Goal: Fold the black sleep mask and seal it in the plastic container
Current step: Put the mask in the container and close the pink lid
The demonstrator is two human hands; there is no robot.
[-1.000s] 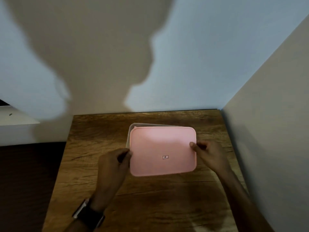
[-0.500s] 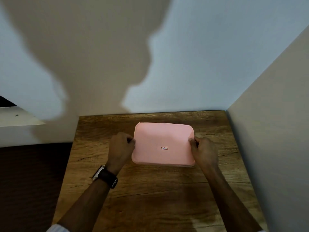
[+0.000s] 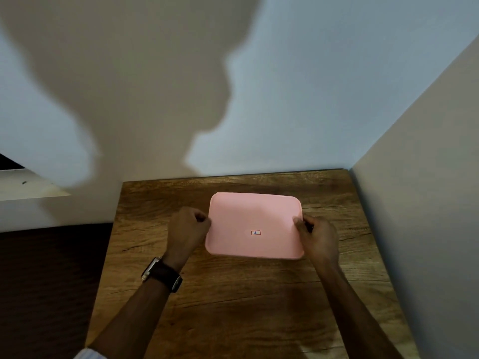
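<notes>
Since half a second ago little has shifted: both hands have stayed at the two short ends of the flat pink rectangular plastic lid [image 3: 255,225], and the lid has remained level over the container, whereas a second ago it was tilted with the pale container rim showing at its left edge. The left hand [image 3: 187,230] is curled into a loose fist, its fingertips pinching the lid's left edge. The right hand [image 3: 318,235] is curled likewise, thumb on top of the lid's right edge and fingers wrapped below it, so both hands are closed on the lid's rim. A small white label with a red border [image 3: 255,232] sits on the lid nearer its front right. The plastic container itself is hidden under the lid, and the black sleep mask cannot be seen. A dark-strapped wristwatch [image 3: 162,274] circles the left wrist. The lid lies toward the back of a brown wood-grain tabletop [image 3: 233,307], which is tucked into a corner of pale walls [image 3: 311,99]; a person's shadow falls on the back wall.
</notes>
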